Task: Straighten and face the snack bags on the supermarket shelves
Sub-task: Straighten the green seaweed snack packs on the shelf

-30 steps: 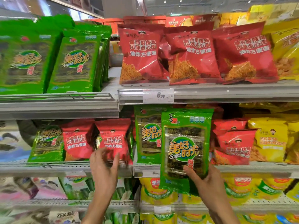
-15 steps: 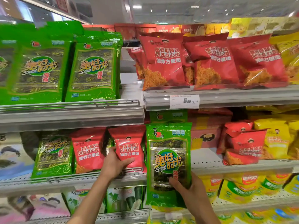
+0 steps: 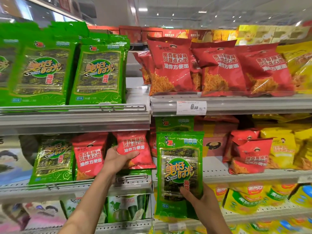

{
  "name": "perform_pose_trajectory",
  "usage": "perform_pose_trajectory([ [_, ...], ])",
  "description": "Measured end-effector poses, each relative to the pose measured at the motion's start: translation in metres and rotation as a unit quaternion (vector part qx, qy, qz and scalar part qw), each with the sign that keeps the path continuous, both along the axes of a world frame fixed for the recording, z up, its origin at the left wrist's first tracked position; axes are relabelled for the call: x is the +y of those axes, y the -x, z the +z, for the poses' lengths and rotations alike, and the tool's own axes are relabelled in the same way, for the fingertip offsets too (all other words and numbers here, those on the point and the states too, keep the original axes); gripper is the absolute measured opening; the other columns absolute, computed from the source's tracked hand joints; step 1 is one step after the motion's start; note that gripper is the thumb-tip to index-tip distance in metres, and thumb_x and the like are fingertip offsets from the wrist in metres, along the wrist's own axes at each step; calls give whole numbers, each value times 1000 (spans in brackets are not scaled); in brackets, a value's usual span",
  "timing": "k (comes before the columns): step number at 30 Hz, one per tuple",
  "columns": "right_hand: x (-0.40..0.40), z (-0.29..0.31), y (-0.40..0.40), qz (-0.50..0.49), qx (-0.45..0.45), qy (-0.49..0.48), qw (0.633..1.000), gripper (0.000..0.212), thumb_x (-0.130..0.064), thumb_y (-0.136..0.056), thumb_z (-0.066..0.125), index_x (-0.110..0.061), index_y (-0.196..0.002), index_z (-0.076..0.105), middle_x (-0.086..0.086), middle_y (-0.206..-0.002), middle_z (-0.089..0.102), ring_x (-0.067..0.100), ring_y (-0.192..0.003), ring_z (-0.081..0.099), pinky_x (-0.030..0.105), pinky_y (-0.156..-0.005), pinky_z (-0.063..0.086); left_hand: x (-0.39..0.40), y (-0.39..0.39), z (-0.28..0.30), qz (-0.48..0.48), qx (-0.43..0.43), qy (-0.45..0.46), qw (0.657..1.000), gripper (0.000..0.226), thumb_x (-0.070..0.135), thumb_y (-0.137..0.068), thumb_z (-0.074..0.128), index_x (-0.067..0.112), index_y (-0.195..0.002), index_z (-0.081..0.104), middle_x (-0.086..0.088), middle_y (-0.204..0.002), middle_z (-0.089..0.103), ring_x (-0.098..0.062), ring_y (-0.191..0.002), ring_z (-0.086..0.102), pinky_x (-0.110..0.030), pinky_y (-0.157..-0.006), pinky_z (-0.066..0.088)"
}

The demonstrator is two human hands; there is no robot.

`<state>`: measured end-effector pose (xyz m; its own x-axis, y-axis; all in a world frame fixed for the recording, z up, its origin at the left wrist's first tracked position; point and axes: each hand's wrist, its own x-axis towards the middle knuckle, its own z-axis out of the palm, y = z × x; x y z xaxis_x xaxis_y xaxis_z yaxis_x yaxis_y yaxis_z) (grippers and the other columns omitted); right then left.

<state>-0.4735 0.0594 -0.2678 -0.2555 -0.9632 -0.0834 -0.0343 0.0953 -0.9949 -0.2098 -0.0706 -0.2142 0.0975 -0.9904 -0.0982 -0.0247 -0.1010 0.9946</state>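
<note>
My right hand (image 3: 200, 198) holds a green seaweed bag (image 3: 179, 171) upright in front of the middle shelf, thumb on its face. My left hand (image 3: 116, 159) grips a red noodle snack bag (image 3: 135, 147) lifted a little off the left middle shelf (image 3: 67, 188). Beside it stand another red bag (image 3: 89, 157) and a green seaweed bag (image 3: 52, 159). Behind the held green bag a second green bag (image 3: 173, 123) shows its top.
The upper left shelf carries green seaweed bags (image 3: 99, 71); the upper right holds red bags (image 3: 170, 66) and yellow ones (image 3: 300, 65), with a price tag (image 3: 191, 107) on its rail. Red and yellow bags (image 3: 251, 151) fill the right middle shelf; more snacks sit below.
My left hand has closed round the red bag and raised it. My right hand has brought the green bag left and down, off the right middle shelf; the view shifted.
</note>
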Motion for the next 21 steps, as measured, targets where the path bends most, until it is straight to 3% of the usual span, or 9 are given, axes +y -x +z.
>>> perform_pose_trajectory([
  [5, -2, 0, 3, 12, 4, 7, 1000, 27, -17, -82, 81, -21, -106, 70, -9, -89, 79, 2, -83, 73, 20, -71, 55, 25, 3, 13, -5, 33, 10, 999, 38, 9, -67, 89, 9, -101, 71, -6, -89, 78, -17, -70, 75, -24, -54, 57],
  [8, -6, 0, -5, 25, 17, 6, 1000, 26, -19, -82, 82, -24, -104, 69, -11, -88, 79, 1, -82, 73, 17, -67, 55, 51, -12, 5, 0, 23, -4, 1000, 42, 13, -65, 91, 9, -102, 70, -5, -89, 78, -18, -77, 76, -24, -59, 58],
  [12, -18, 6, -29, 36, 47, 6, 998, 23, -29, -82, 82, -24, -100, 68, -8, -90, 77, 11, -89, 71, 26, -75, 57, 88, -46, -23, 19, 18, -30, 999, 53, 14, -62, 91, 10, -109, 68, -5, -93, 78, -22, -84, 76, -26, -62, 59],
  [15, -37, 13, -54, 46, 93, 20, 994, 16, -29, -83, 82, -23, -82, 67, -11, -73, 71, 9, -77, 65, 20, -63, 47, 109, -69, -40, 43, 11, -57, 997, 50, 15, -60, 92, 9, -106, 72, -6, -90, 78, -22, -79, 76, -25, -58, 58],
  [17, -54, 19, -73, 61, 105, 15, 993, 19, -30, -85, 80, -18, -91, 68, -2, -88, 70, 21, -89, 65, 31, -75, 50, 117, -80, -47, 52, 4, -68, 996, 47, 16, -60, 92, 8, -103, 73, -6, -89, 78, -22, -78, 76, -27, -60, 58],
  [19, -71, 24, -93, 72, 59, 6, 996, 46, -29, -85, 80, -9, -123, 63, 9, -122, 66, 31, -117, 61, 39, -99, 49, 124, -91, -51, 57, 3, -74, 996, 46, 17, -59, 92, 9, -102, 74, -6, -89, 78, -22, -79, 76, -30, -64, 58],
  [21, -86, 33, -111, 73, 24, 10, 997, 72, -24, -86, 80, -3, -145, 46, 14, -144, 53, 26, -129, 52, 36, -107, 39, 129, -102, -54, 64, 0, -82, 995, 48, 18, -59, 93, 10, -102, 74, -6, -90, 78, -23, -81, 76, -33, -69, 59],
])
